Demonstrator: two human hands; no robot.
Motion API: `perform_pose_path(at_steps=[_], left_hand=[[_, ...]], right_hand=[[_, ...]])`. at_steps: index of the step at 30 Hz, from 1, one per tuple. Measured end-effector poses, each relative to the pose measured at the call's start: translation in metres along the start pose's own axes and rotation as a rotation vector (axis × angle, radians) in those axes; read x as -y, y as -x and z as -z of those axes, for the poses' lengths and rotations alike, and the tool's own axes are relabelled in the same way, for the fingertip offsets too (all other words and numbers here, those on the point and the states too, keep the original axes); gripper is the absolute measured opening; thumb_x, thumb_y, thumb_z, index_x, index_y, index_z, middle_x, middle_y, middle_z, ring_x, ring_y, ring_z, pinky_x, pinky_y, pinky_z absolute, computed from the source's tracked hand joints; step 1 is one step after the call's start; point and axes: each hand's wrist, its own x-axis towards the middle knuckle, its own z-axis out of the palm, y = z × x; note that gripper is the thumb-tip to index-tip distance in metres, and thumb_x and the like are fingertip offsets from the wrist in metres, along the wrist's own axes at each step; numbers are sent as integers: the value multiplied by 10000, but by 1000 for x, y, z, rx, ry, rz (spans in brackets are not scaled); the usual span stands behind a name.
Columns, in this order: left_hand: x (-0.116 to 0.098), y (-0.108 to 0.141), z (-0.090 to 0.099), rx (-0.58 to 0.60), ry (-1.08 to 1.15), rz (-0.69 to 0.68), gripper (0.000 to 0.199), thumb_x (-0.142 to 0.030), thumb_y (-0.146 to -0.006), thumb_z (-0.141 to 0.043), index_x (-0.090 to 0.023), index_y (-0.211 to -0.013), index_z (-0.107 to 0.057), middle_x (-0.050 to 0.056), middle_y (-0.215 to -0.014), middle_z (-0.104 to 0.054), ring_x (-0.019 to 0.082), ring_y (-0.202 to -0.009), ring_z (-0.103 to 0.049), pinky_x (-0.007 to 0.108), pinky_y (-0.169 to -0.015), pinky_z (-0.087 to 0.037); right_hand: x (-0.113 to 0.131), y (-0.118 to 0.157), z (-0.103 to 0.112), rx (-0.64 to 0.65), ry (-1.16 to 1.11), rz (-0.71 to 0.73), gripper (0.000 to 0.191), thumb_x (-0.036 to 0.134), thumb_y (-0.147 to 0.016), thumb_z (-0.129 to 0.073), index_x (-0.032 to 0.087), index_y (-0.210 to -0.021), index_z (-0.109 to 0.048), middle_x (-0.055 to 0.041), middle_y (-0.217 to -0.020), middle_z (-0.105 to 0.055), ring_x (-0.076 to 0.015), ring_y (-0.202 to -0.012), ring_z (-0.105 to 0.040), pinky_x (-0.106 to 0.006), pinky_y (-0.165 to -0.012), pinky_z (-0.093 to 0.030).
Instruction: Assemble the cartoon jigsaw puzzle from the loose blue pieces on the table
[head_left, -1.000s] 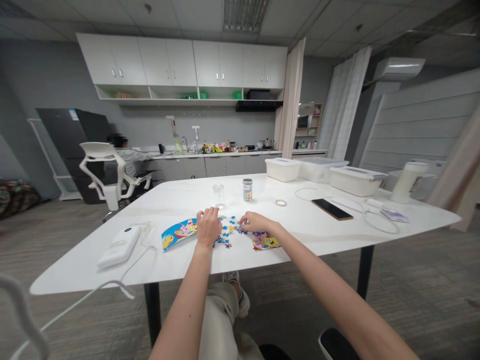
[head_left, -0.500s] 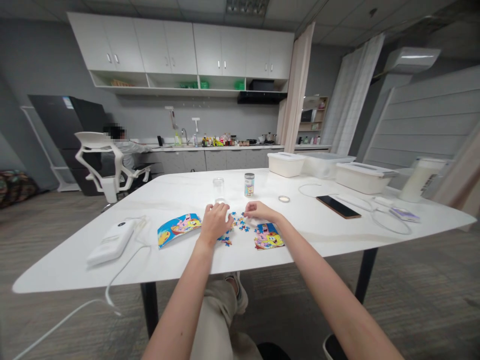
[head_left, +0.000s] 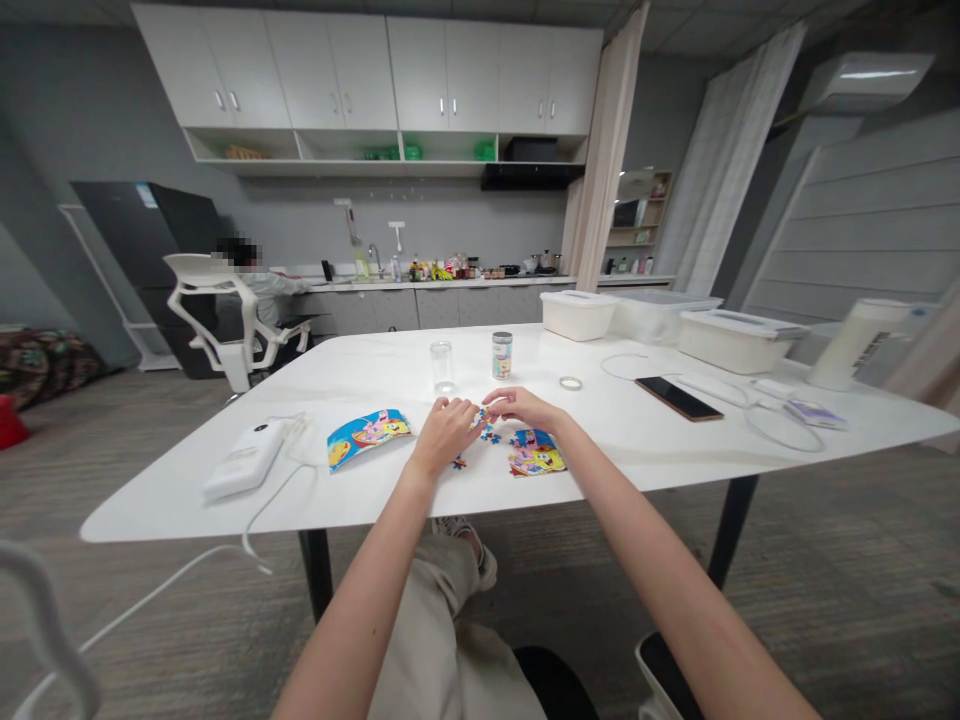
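Loose jigsaw puzzle pieces [head_left: 491, 437] lie on the table between my hands, blue and multicoloured. My left hand [head_left: 448, 432] hovers low over their left side, fingers bent but apart, partly covering them. My right hand [head_left: 521, 406] is closed in a pinch at the far edge of the pieces, with a small puzzle piece at its fingertips. A partly assembled puzzle [head_left: 537, 455] with a yellow cartoon figure lies below my right wrist, which hides its right edge. Left of my left hand is a curved picture sheet [head_left: 369, 436] with cartoon figures.
Beyond my hands stand a clear jar [head_left: 442, 367] and a labelled jar [head_left: 502, 356], with a round lid [head_left: 571, 383] nearby. A phone [head_left: 679, 398], cables and lidded boxes [head_left: 577, 315] are on the right. A white power bank [head_left: 246, 460] lies left. A person sits behind.
My hands have come closer together over the pieces, the left shifting right. Fewer pieces show beside my left forearm. The camera view has tilted down slightly.
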Motion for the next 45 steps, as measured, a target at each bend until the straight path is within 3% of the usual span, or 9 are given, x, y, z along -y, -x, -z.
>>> perform_pose_path(at_steps=[6, 19, 22, 27, 31, 35, 39, 42, 45], left_hand=[[-4, -2, 0, -1, -2, 20, 247, -328, -978, -416, -150, -1004, -586, 90, -925, -657, 234, -916, -592, 383, -830, -353], [-6, -4, -3, 2, -77, -10, 195, -272, -970, -402, -173, -965, -570, 76, -924, -633, 234, -902, -572, 381, -810, -355], [-5, -3, -2, 8, -100, 103, 139, -215, -920, -445, -158, -964, -565, 98, -947, -631, 250, -931, -566, 388, -829, -354], [0, 2, -1, 96, -155, 503, 217, -97, -822, -467, -107, -1020, -555, 140, -951, -645, 290, -939, -578, 411, -805, -357], [6, 7, 0, 219, -159, 590, 288, -4, -848, -365, -108, -1021, -570, 141, -955, -671, 277, -964, -606, 392, -836, -365], [11, 8, -3, 287, -108, 600, 362, 36, -858, -308, -93, -1053, -584, 156, -1004, -677, 257, -984, -628, 358, -879, -388], [12, 7, -10, 293, -32, 494, 356, -39, -913, -322, -94, -1173, -557, 161, -1135, -657, 246, -1082, -609, 328, -909, -405], [11, 7, -13, 348, 25, 505, 327, -200, -980, -311, -106, -1189, -545, 146, -1035, -694, 261, -969, -657, 338, -810, -445], [10, 7, -13, 357, 40, 477, 318, -253, -990, -308, -119, -1110, -570, 133, -979, -705, 260, -937, -664, 339, -793, -444]], right_hand=[[-3, -1, 1, 26, -32, -8, 288, 290, -675, -759, 150, -918, -691, -58, -835, -744, -156, -779, -677, -248, -690, -472], [2, 1, 4, -3, -116, -46, 325, 265, -627, -795, 138, -905, -685, -14, -720, -689, -115, -696, -634, -237, -692, -451], [3, 1, 0, 10, -140, -69, 288, 224, -622, -785, 133, -877, -687, 13, -680, -635, -86, -632, -567, -236, -672, -437], [2, 1, 0, 1, -194, -178, 161, 161, -706, -652, 128, -860, -685, 45, -579, -492, -65, -518, -431, -210, -534, -356], [-1, -1, 3, -61, -240, -223, 157, 132, -740, -587, 133, -876, -665, 63, -547, -429, -55, -464, -373, -189, -469, -311], [-3, -3, 1, -75, -179, -224, 159, 97, -759, -602, 139, -905, -651, 43, -573, -510, -61, -497, -472, -168, -457, -334], [-6, -4, 0, -53, -118, -214, 186, 77, -752, -655, 147, -925, -658, -5, -740, -648, -76, -618, -607, -154, -500, -407], [-8, -4, 1, -23, -137, -205, 231, 60, -725, -690, 153, -934, -660, -17, -823, -687, -91, -690, -657, -171, -610, -488], [-9, -3, 1, 30, -169, -188, 301, 19, -666, -708, 151, -933, -661, -17, -844, -699, -119, -768, -690, -214, -739, -531]])
